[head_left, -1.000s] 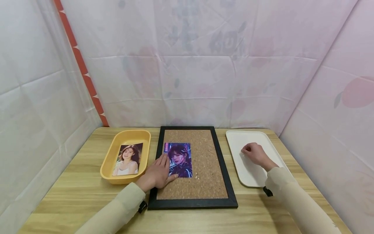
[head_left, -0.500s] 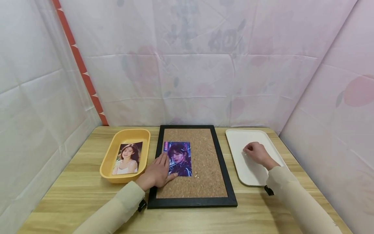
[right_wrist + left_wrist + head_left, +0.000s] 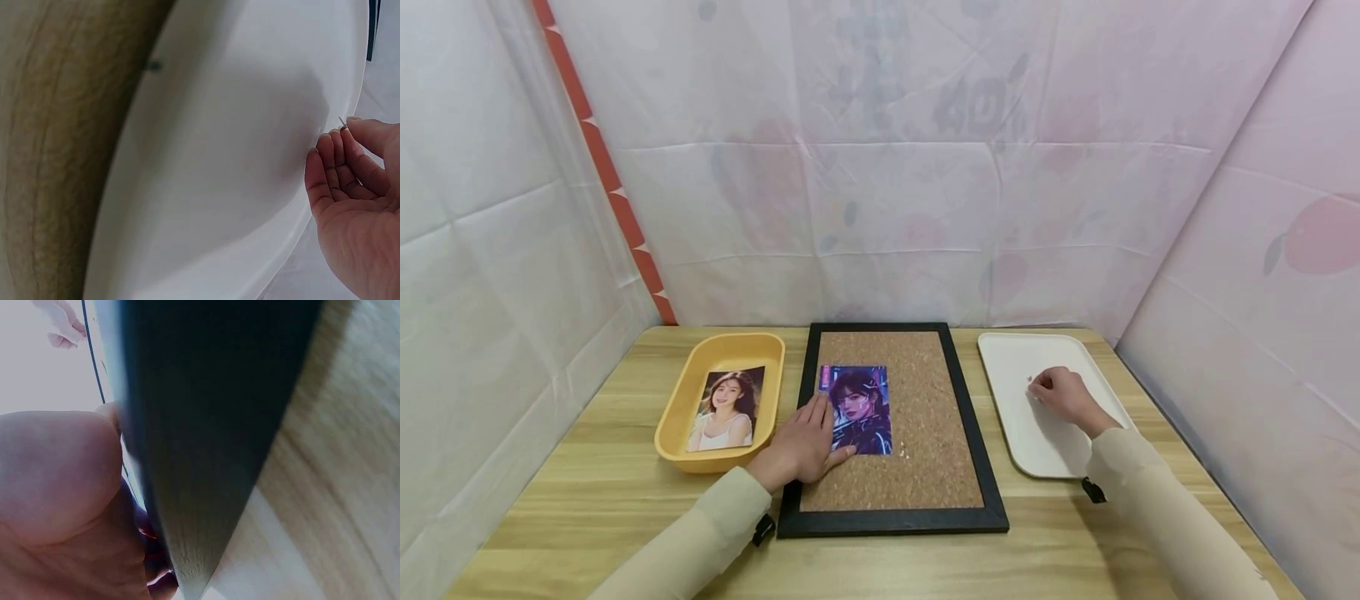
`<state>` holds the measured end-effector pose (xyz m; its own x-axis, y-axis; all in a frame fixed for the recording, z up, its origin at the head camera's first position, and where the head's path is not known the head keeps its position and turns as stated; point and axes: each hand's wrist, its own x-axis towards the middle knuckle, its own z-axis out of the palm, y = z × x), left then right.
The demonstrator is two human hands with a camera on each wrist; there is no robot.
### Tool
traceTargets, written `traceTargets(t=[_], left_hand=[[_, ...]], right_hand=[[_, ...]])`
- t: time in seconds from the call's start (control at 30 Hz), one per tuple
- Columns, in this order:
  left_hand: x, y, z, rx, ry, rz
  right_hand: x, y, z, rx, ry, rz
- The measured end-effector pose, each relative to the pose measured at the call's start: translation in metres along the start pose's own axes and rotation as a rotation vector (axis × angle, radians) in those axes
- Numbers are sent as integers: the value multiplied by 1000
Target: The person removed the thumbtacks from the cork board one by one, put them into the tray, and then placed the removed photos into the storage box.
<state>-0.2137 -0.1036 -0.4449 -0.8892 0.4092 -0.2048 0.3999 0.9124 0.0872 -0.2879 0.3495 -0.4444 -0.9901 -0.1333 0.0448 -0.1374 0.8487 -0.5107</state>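
My left hand (image 3: 803, 437) rests spread on the left side of the corkboard (image 3: 925, 400), pressing the edge of a purple-blue picture card (image 3: 865, 408) that lies flat on the cork. In the left wrist view, the palm (image 3: 56, 481) lies against the board's dark frame (image 3: 200, 425). Over the white tray (image 3: 1052, 450), my right hand (image 3: 1069, 398) pinches a push pin between thumb and fingertips; the thin metal point of this push pin (image 3: 342, 121) sticks out in the right wrist view. Its head is mostly hidden by the fingers.
A yellow tray (image 3: 670, 425) on the left holds a portrait photo (image 3: 726, 412). Small pale bits (image 3: 903, 452) sit on the cork near the card's lower right corner. Everything stands on a wooden table (image 3: 602, 467), with fabric walls (image 3: 895, 200) behind and at both sides.
My right hand has shifted slightly right over the white tray, its fingertips still together. My left hand and the picture card have stayed put.
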Motion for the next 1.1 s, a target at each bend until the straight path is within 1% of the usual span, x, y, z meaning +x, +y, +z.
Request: traceTargets(t=[0.13,0.2,0.37,0.43,0.7,0.9,1.1], left_hand=[[3,-3,7,17,14,1],[4,-3,8,20,7,-3],[0,1,1,-3,-8,-18],[-2,3,-1,-9,-2,-21],[-3,3,-1,-6,7,-19],[-3,2,-2,-11,12,-17],[-3,3,-2,-4,5,-14]], right_hand=[[1,2,0,-6,0,0],[2,3,0,-7,-2,4],[3,5,0,-17,-10,9],[2,6,0,-20,-13,8],[2,7,0,-47,-23,11],[2,8,-2,-60,-14,5],[3,10,-1,-66,-13,28]])
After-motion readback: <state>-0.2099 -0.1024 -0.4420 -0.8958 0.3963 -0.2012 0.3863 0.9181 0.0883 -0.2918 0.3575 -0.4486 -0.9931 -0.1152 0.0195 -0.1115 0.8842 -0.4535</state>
